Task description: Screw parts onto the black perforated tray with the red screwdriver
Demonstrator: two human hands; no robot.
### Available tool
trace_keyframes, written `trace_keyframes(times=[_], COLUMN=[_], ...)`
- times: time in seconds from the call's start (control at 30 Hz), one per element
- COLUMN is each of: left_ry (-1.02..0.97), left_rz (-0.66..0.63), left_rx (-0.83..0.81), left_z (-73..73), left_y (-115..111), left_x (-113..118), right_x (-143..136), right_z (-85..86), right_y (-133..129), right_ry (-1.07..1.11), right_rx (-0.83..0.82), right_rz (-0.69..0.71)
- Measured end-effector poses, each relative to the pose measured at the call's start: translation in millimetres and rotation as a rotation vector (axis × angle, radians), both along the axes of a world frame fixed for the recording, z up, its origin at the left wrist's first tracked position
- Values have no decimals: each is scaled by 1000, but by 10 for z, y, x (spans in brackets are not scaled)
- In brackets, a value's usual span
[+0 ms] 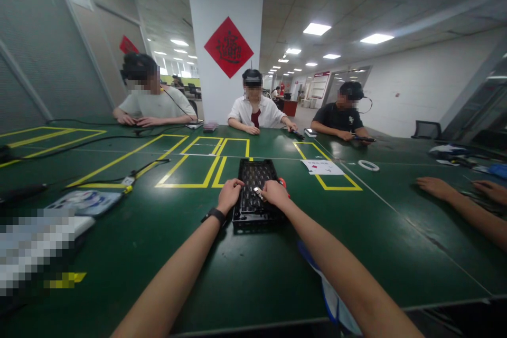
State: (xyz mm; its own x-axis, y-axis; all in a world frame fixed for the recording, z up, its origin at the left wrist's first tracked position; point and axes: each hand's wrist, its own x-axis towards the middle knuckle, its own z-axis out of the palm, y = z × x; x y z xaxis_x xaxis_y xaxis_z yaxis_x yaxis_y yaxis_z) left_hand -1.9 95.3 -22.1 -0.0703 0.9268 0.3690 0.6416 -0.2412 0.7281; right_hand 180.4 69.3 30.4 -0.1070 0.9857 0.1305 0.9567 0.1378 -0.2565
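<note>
A black plastic tray [257,171] with a grid of small cells lies lengthwise in front of me on the green table. My left hand [231,194], with a dark band on its wrist, is closed at the tray's left rim, fingers curled against it. Over the tray's right half, my right hand [276,195] pinches a small shiny silver metal piece [259,194]; its exact kind is too small to make out. Behind that hand, a red round object [282,183] shows in part at the tray's right side.
Yellow tape outlines [190,186] mark the green table [158,253]. A paper sheet [322,167] and a white ring [368,166] lie beyond on the right. Cables and bags [91,202] are at left. A blue-and-white bag [336,296] lies under my right forearm. Several people sit around.
</note>
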Motion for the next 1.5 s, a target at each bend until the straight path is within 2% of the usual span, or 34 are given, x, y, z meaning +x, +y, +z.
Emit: trace_keyframes(times=[0.07, 0.13, 0.27, 0.37, 0.47, 0.57, 0.73, 1.0, 1.17, 1.5], left_ry=[-11, -19, -14, -26, -59, -66, -32, -17, -3, 3], left_rz=[33, 80, 109, 66, -19, -70, -40, -81, -60, -95], left_rx=[9, 31, 47, 15, -5, 10, 59, 62, 62, 54], left_z=[-5, -16, -26, -24, -29, -36, -35, -32, -40, -43], left_y=[-8, -20, -27, -23, -39, -77, -147, -221, -246, -270], left_x=[5, 12, 13, -20, -65, -84, -65, -82, -74, -95], right_x=[37, 73, 123, 149, 166, 169, 146, 162, 198, 208], right_z=[-19, -54, -107, -85, -26, 35, 73, 21, 15, 20], right_y=[-19, -61, -209, -343, -451, -517, -562, -529, -514, -518], right_ry=[80, 229, 567, 571, 442, 323, 248, 301, 377, 334], right_rx=[77, 136, 50, -32, 5, 52, 76, -8, -68, -37], right_rz=[-7, 45, 381, 586, 666, 702, 732, 730, 736, 748])
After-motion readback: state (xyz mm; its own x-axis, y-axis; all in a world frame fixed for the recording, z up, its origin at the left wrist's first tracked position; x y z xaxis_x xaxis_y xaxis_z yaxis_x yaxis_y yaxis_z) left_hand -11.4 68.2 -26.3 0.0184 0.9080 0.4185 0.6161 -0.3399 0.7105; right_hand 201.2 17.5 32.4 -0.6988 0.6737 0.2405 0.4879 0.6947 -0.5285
